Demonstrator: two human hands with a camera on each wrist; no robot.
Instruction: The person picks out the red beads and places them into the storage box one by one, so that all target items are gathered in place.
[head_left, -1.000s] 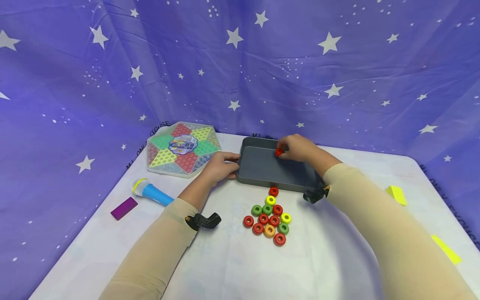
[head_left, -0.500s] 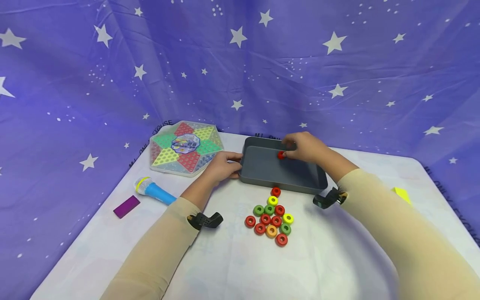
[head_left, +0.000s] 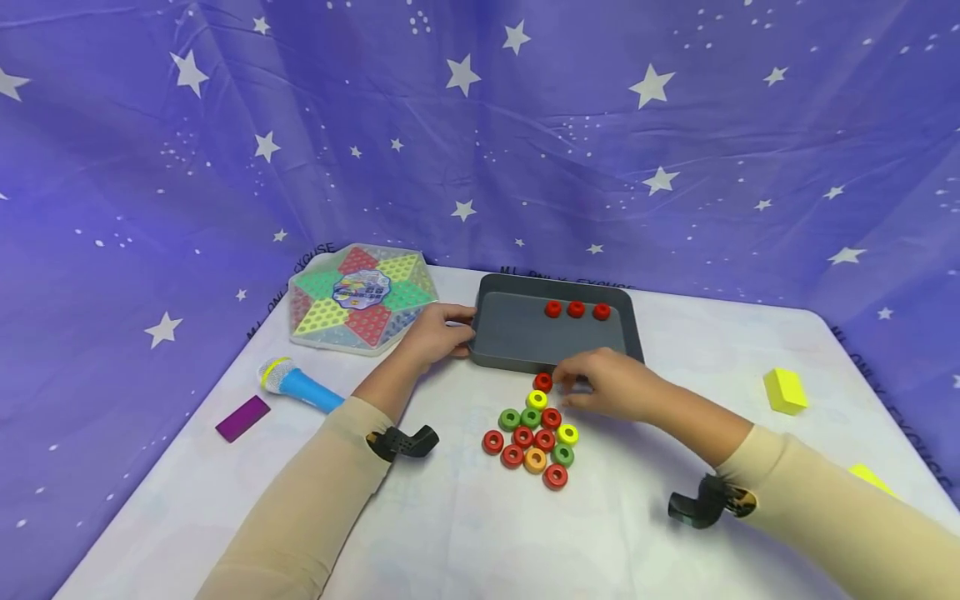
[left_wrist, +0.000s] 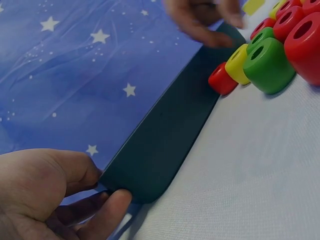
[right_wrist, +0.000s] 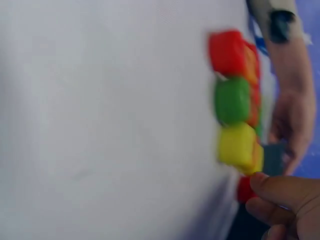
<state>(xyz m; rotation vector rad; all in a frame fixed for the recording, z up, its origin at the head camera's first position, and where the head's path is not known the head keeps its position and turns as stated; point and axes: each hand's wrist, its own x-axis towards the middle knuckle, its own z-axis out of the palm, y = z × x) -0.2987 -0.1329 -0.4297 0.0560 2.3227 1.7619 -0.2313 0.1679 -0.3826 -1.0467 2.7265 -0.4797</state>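
While our left hand (head_left: 435,336) grips the left wall of the dark grey tray (head_left: 517,339), thumb on the outside near corner and fingers curled over the rim as the left wrist view shows, our right hand (head_left: 607,389) lies on the white table (head_left: 450,533) just in front of the tray's near wall. Its fingertips (head_left: 564,385) touch the red ring (head_left: 542,382) at the far tip of the ring cluster (head_left: 536,437), but we cannot tell whether they pinch it or merely rest against it; the right wrist view is too blurred to settle that. That red ring sits on the table just beside the tray's near wall, with a yellow ring (head_left: 536,399) touching it on the near side. Inside the tray, three red rings (head_left: 576,309) stand in a row along the far wall, right of centre. Left of the tray lies a hexagonal Chinese checkers board (head_left: 362,297), nearer to us a blue toy microphone (head_left: 300,384) and a purple card (head_left: 242,417). Far off to the right rests a yellow block (head_left: 784,391).
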